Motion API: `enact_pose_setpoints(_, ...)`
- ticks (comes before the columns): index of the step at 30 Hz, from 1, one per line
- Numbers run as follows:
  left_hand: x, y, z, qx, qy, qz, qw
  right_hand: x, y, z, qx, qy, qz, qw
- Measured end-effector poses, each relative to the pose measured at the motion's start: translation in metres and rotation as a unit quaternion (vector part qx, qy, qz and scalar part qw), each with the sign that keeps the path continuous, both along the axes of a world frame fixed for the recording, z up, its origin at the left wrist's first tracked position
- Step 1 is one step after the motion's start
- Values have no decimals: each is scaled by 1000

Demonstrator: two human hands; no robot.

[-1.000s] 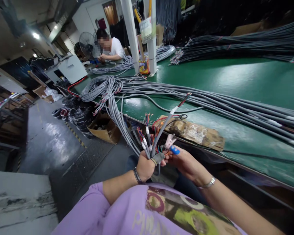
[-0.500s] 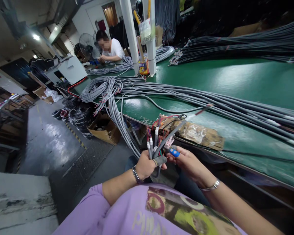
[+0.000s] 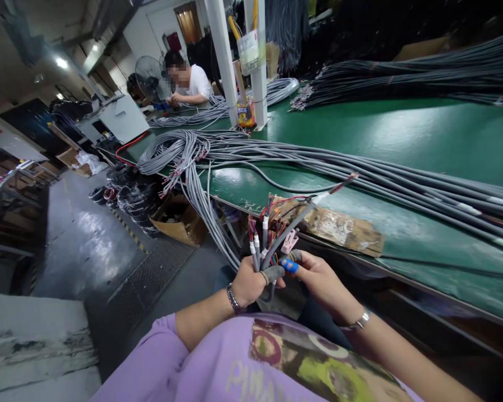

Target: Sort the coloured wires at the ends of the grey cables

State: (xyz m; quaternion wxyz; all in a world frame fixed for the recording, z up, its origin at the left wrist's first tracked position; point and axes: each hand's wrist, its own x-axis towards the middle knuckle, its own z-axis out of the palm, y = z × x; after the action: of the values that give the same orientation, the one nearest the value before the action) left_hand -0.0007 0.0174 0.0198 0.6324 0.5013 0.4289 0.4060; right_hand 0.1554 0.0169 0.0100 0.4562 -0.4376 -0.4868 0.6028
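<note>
My left hand [image 3: 251, 282] is closed round several grey cables [image 3: 255, 259], and a cloth cover wraps its thumb. Their stripped ends point upward, with white bands and thin coloured cores fanning out. One longer grey cable [image 3: 291, 231] slants up to the right past the others, its reddish bare end over the bench. Close beside it, my right hand [image 3: 318, 276], with blue tape on the thumb, is pinched at the thin coloured wires [image 3: 274, 258]; its fingertips are partly hidden. A pale pink clip [image 3: 290, 240] shows just above the right fingers.
Long bundles of grey cable [image 3: 318, 159] lie along the green bench [image 3: 402, 131]. A taped cardboard piece [image 3: 343, 229] rests at the bench's near edge. Below stand an open carton [image 3: 184, 223] and wrapped coils [image 3: 136, 198]. Another person [image 3: 195, 84] sits beyond a white post [image 3: 224, 61].
My right hand has moved left, closer to my left hand, and its thumb is now at the coloured wires. The pink clip shows more fully. The left hand keeps its hold.
</note>
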Motion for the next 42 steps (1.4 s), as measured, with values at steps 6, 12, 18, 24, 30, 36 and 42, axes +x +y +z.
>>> enact_pose_setpoints(6,2,1,0,-7,-24,78,997,9,8,-15,-80,117,-80,987)
enact_pose_setpoints(12,9,4,9,-2,-38,114,993,12,21,-17,-180,224,-16,958)
enact_pose_setpoints(18,19,6,13,-3,-28,133,991,-1,22,-5,-40,95,-116,988)
enact_pose_setpoints(24,22,7,11,-1,-16,130,991,0,29,-14,-62,151,-73,984)
enact_pose_setpoints(30,22,6,10,-6,-1,127,992,-5,36,-13,-111,253,-81,958)
enact_pose_setpoints(36,19,4,5,-10,5,114,993,-8,34,-16,-103,240,-83,962)
enact_pose_setpoints(42,11,0,3,-1,1,100,995,-2,28,-18,-134,263,-46,954)
